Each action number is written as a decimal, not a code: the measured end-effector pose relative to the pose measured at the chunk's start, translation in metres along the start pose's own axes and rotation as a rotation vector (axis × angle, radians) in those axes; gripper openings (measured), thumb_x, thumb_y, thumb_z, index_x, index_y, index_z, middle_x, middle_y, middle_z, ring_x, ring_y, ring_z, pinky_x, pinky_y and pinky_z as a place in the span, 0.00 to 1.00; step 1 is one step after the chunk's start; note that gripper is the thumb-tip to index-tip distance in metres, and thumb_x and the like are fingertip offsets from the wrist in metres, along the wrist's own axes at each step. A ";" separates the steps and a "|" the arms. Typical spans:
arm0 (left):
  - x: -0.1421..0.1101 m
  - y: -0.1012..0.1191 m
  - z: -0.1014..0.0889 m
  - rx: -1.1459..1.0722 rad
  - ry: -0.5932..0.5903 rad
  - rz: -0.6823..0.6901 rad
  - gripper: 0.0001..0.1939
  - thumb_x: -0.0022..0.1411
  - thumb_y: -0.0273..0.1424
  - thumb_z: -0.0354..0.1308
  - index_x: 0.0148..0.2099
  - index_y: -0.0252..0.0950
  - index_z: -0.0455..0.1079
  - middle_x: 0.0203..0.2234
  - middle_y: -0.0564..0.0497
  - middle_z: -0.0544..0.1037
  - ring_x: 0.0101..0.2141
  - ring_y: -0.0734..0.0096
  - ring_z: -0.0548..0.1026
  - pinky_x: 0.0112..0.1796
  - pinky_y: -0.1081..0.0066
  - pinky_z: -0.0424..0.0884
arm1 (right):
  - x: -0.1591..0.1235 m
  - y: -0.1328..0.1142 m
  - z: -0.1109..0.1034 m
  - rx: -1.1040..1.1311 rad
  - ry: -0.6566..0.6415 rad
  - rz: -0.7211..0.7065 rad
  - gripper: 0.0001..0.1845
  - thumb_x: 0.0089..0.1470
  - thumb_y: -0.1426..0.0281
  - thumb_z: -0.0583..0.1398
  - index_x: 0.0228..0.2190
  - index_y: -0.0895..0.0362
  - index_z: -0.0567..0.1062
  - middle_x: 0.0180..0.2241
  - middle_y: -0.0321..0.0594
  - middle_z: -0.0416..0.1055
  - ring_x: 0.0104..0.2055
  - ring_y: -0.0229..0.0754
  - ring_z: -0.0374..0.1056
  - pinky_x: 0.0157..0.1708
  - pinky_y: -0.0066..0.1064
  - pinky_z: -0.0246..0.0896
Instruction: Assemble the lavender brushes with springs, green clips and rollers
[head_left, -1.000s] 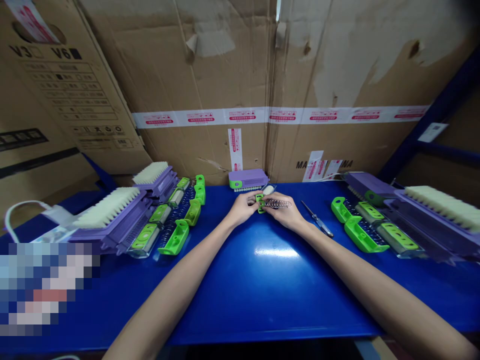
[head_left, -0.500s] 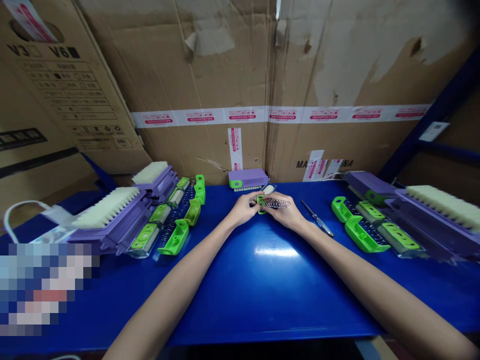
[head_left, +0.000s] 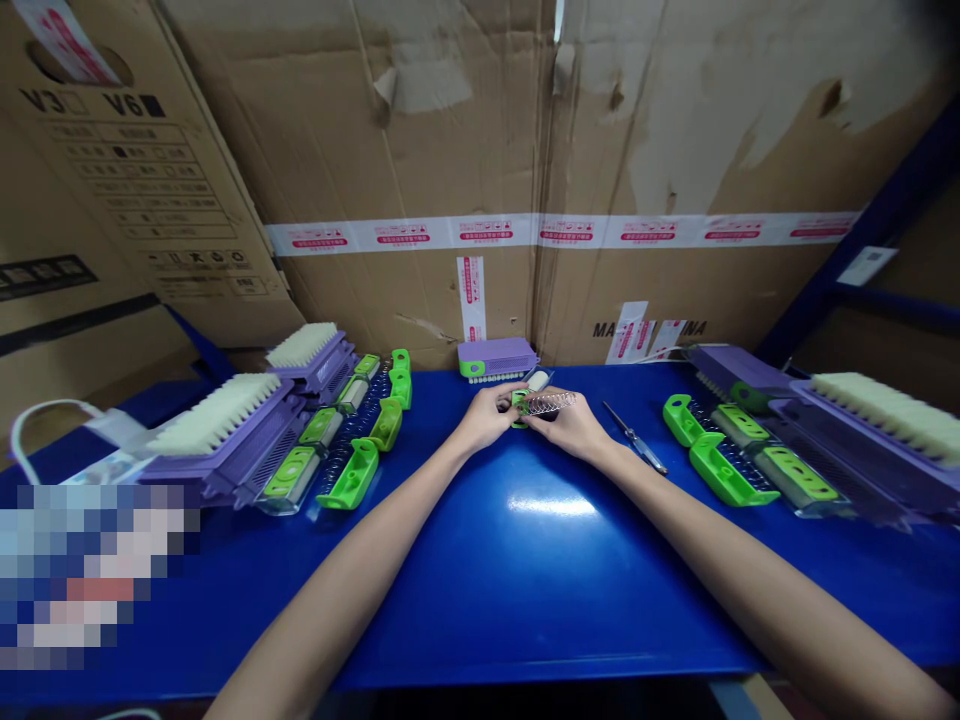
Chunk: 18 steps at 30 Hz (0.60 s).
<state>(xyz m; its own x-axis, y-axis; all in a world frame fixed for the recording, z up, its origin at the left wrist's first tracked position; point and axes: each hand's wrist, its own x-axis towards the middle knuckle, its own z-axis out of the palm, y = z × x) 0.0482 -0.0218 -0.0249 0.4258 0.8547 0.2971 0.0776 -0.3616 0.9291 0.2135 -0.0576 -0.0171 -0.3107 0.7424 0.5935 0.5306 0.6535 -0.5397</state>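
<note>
My left hand (head_left: 482, 418) is closed around a small part with a green end plate (head_left: 519, 403) and a pale, clear-cased body (head_left: 538, 381). Against that green plate lies one end of a metal coil spring (head_left: 553, 403), which sticks out to the right, slightly tilted. The fingers of my right hand (head_left: 577, 430) are closed at the spring, partly hidden behind its coils. Just behind both hands stands a purple brush housing (head_left: 499, 355), bristles down. A screwdriver (head_left: 636, 438) lies to the right of my right hand.
Purple brush housings with upturned bristles (head_left: 217, 412), green-topped clear boxes (head_left: 291, 472), springs and green holders (head_left: 349, 475) line the left. Similar housings (head_left: 889, 405) and green holders (head_left: 731, 470) stand right. Cardboard (head_left: 405, 290) walls off the back of the blue table (head_left: 555, 600).
The spring has tilted a little, its free end now higher. My right-hand fingers have shifted slightly along it, while my left hand stays almost in place.
</note>
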 end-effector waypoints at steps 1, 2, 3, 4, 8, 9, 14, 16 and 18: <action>0.000 0.000 0.000 -0.009 -0.001 0.001 0.25 0.50 0.17 0.55 0.52 0.28 0.69 0.43 0.43 0.78 0.40 0.65 0.77 0.44 0.67 0.71 | 0.000 0.000 0.000 -0.021 0.007 -0.005 0.07 0.52 0.68 0.61 0.33 0.53 0.78 0.37 0.40 0.76 0.39 0.45 0.72 0.39 0.34 0.66; 0.000 -0.001 0.000 -0.017 -0.001 0.004 0.25 0.50 0.17 0.55 0.52 0.29 0.69 0.43 0.43 0.78 0.41 0.65 0.77 0.44 0.67 0.71 | 0.000 0.001 0.001 -0.044 0.018 -0.008 0.08 0.52 0.68 0.61 0.34 0.54 0.78 0.37 0.41 0.76 0.39 0.45 0.72 0.39 0.34 0.66; 0.000 -0.001 0.000 -0.024 0.002 0.006 0.25 0.50 0.17 0.55 0.52 0.29 0.70 0.43 0.43 0.78 0.41 0.65 0.77 0.44 0.67 0.71 | -0.001 0.001 0.001 -0.069 0.030 -0.009 0.08 0.51 0.69 0.61 0.36 0.54 0.78 0.38 0.41 0.75 0.39 0.45 0.72 0.39 0.33 0.66; 0.000 -0.002 0.000 -0.028 0.005 0.006 0.25 0.50 0.17 0.55 0.52 0.29 0.70 0.44 0.43 0.78 0.41 0.65 0.77 0.44 0.67 0.71 | -0.001 0.002 0.002 -0.093 0.041 -0.012 0.09 0.51 0.70 0.61 0.36 0.55 0.77 0.39 0.42 0.75 0.40 0.45 0.72 0.39 0.33 0.66; 0.001 -0.003 -0.001 -0.001 0.015 -0.006 0.25 0.51 0.18 0.55 0.53 0.27 0.69 0.43 0.42 0.78 0.40 0.64 0.77 0.43 0.66 0.71 | -0.002 0.001 0.003 -0.102 0.087 -0.006 0.06 0.50 0.71 0.61 0.33 0.55 0.76 0.35 0.41 0.75 0.38 0.43 0.71 0.38 0.32 0.65; 0.001 -0.003 -0.001 0.006 0.013 -0.008 0.25 0.51 0.18 0.56 0.53 0.27 0.69 0.43 0.41 0.78 0.39 0.64 0.77 0.43 0.65 0.71 | -0.001 0.001 0.003 -0.078 0.102 0.008 0.05 0.49 0.71 0.62 0.32 0.55 0.75 0.34 0.40 0.75 0.36 0.42 0.71 0.38 0.31 0.65; 0.000 -0.002 -0.003 0.009 -0.008 0.010 0.21 0.53 0.21 0.57 0.51 0.29 0.71 0.42 0.42 0.79 0.40 0.62 0.77 0.45 0.64 0.71 | -0.001 -0.001 0.001 0.046 0.106 0.075 0.05 0.48 0.70 0.63 0.31 0.56 0.75 0.33 0.39 0.75 0.35 0.40 0.72 0.38 0.30 0.66; -0.001 -0.002 -0.004 0.018 -0.003 0.019 0.19 0.54 0.23 0.57 0.49 0.29 0.73 0.41 0.42 0.79 0.41 0.61 0.77 0.46 0.63 0.71 | 0.000 -0.001 -0.001 0.075 0.098 0.096 0.06 0.47 0.69 0.63 0.31 0.56 0.75 0.33 0.39 0.76 0.36 0.41 0.73 0.39 0.31 0.66; -0.001 -0.002 -0.004 0.022 -0.001 0.013 0.17 0.55 0.24 0.57 0.48 0.29 0.74 0.42 0.41 0.79 0.41 0.60 0.77 0.46 0.62 0.70 | 0.000 -0.001 -0.003 0.090 0.093 0.117 0.07 0.47 0.68 0.64 0.31 0.56 0.75 0.33 0.39 0.77 0.36 0.41 0.73 0.41 0.31 0.66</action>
<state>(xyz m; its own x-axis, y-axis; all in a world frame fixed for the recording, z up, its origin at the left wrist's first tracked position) 0.0438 -0.0208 -0.0259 0.4275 0.8497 0.3085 0.0917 -0.3803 0.9203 0.2151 -0.0588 -0.0153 -0.1748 0.8002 0.5737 0.4849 0.5771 -0.6572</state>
